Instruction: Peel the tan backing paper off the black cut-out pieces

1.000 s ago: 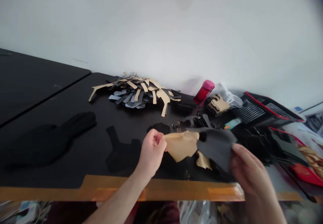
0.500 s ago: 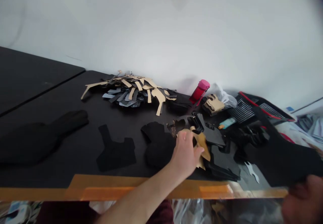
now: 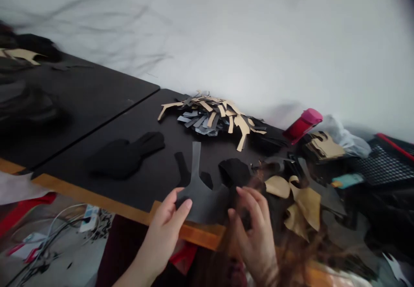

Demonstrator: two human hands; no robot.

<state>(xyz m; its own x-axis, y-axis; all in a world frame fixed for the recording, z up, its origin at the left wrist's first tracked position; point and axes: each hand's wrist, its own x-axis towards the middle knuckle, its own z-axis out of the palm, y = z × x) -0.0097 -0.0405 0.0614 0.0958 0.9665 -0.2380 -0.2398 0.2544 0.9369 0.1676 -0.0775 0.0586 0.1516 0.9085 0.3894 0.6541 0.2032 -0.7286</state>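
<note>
A dark grey cut piece [image 3: 203,198] with a narrow upright strip is held above the table's front edge. My left hand [image 3: 174,213] pinches its left side between thumb and fingers. At its right side is my right hand [image 3: 252,218], thumb and fingers apart, partly blurred; whether it touches the piece is unclear. Behind the held piece lies a black cut piece [image 3: 182,168] on the table, partly covered. A black folded piece [image 3: 234,171] rests beyond my right hand, and tan pieces [image 3: 307,205] lie to its right.
Tan and grey strips [image 3: 210,114] are heaped near the wall. Further right are a pink bottle [image 3: 302,126], stacked tan pieces [image 3: 325,145], a teal tube [image 3: 349,181] and a black mesh basket [image 3: 381,162]. A black bundle [image 3: 119,157] lies left.
The view has swung left. My left hand has left the tan pieces and now holds the dark grey piece. My right hand has come in from the far right, beside it.
</note>
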